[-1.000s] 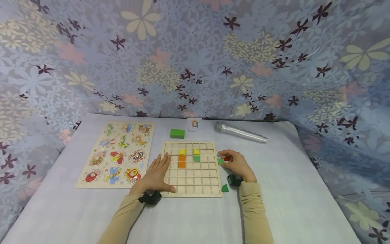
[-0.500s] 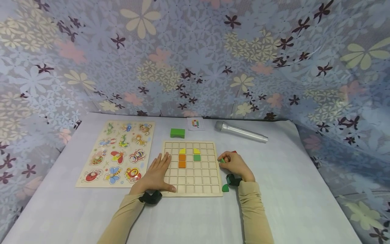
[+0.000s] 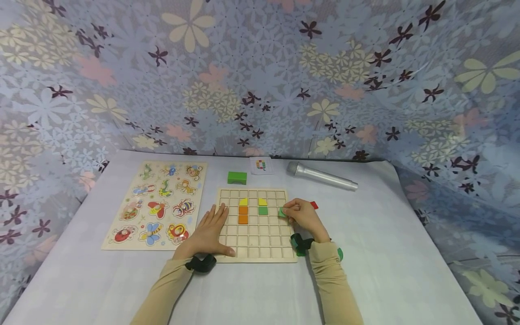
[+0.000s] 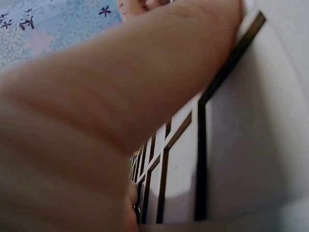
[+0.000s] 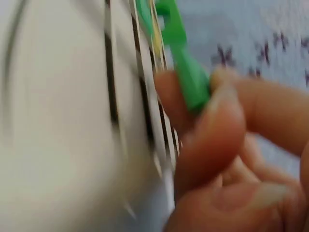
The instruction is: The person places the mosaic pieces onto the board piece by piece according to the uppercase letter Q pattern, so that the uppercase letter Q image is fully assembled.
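Board (image 3: 253, 242) shows five tiles (image 3: 243, 210); right hand (image 3: 305, 214) pinches one green piece (image 3: 281, 213).

held tile (image 5: 193, 84): green | 2 squares (image 3: 243, 220): orange | backdrop (image 3: 276, 54): floral, blue-grey

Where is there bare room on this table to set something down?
Two patches: the table right of the right sleeve, below the microphone; and between the left sleeve and that one, below the grid board. Crowded: the grid board's right edge, where the right hand holds a green piece, a red piece close by.
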Motion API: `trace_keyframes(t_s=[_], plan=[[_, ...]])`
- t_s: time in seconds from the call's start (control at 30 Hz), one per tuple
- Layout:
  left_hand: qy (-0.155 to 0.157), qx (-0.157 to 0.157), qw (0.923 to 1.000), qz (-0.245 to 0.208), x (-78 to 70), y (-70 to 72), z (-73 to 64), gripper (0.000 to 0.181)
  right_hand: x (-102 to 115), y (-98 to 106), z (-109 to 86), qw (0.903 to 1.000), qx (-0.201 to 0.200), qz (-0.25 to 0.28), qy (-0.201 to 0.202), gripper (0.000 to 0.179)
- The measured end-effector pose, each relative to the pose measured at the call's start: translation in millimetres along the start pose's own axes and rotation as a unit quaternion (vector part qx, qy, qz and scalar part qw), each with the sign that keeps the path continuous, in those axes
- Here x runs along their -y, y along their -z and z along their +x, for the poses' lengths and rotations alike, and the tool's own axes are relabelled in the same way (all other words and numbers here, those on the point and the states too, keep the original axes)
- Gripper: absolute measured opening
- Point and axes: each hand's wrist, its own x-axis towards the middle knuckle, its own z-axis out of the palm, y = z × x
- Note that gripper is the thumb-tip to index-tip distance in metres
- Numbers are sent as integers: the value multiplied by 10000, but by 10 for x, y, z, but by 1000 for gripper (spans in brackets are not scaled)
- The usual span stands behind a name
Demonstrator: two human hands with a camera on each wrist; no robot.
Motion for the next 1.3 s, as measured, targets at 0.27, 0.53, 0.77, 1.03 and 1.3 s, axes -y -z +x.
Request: trace_keyframes(t_s=[0.27, 0.53, 0.77, 1.03, 1.3], plan=[[46, 35, 10000, 51, -17, 22, -8, 128, 180, -359, -6, 9998, -45, -129, 116, 10], [-10, 9, 10000, 61, -20, 38, -23, 128, 235, -484, -32, 9978, -74, -606, 266, 8], [-18, -7, 10000, 34, -14, 35, -23, 128, 250, -500, -28, 9961, -81, -713, 509, 12], [0, -11, 10000, 25, -15, 19, -12, 127, 245, -404, -17, 9975, 390, -272, 527, 21], [5, 26, 10000, 36, -33, 46, -25, 128, 10, 135, -7, 9952, -917, 335, 41, 30]])
